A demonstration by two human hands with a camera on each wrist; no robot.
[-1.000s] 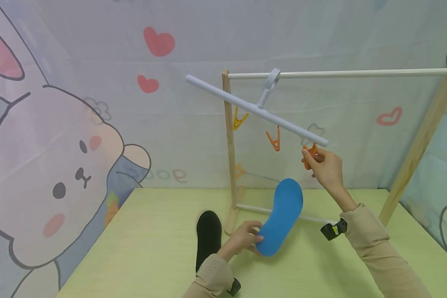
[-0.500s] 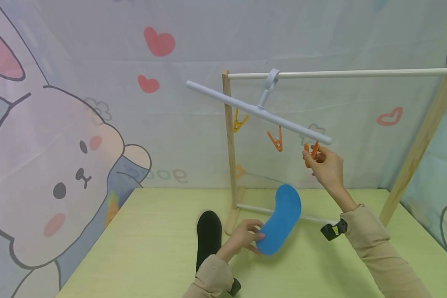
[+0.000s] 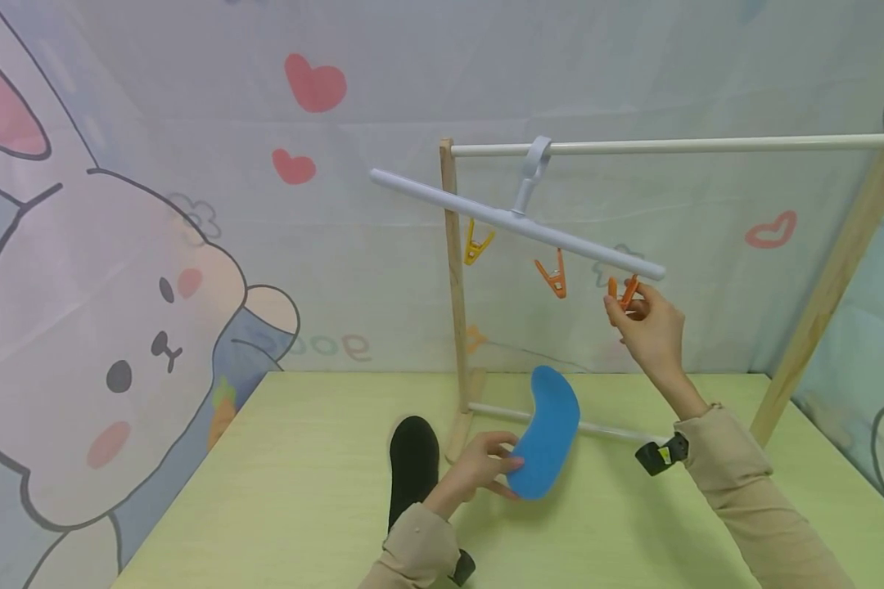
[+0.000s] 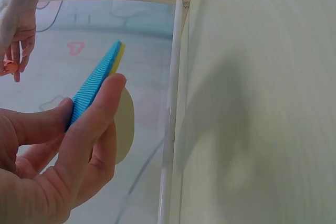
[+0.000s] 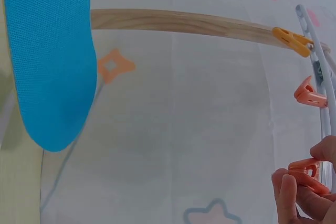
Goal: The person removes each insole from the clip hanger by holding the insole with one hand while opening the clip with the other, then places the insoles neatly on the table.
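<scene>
My left hand [image 3: 479, 466] pinches a blue insole [image 3: 551, 433] by its near end, raised over the table and bent sideways. In the left wrist view the insole [image 4: 97, 82] shows edge-on, thumb on one face and fingers on the other, with a yellow underside. My right hand [image 3: 651, 327] pinches an orange clip [image 3: 622, 294] at the low right end of the white hanger bar [image 3: 486, 214]. Another orange clip [image 3: 554, 276] and a yellow clip [image 3: 476, 243] hang from the same bar. Left of my left hand lies a black insole [image 3: 414, 466], partly hidden by the sleeve.
The hanger's hook [image 3: 536, 155] loops over the white top rail [image 3: 707, 146] of a wooden-legged rack. Its left post [image 3: 453, 286] and right post [image 3: 828, 294] stand on the pale green table [image 3: 280, 491]. A printed cloth [image 3: 368, 270] hangs behind.
The blue insole has turned, its far end swinging left and slightly down. The hanger's right end has risen, and my right hand has shifted slightly right and up with the clip.
</scene>
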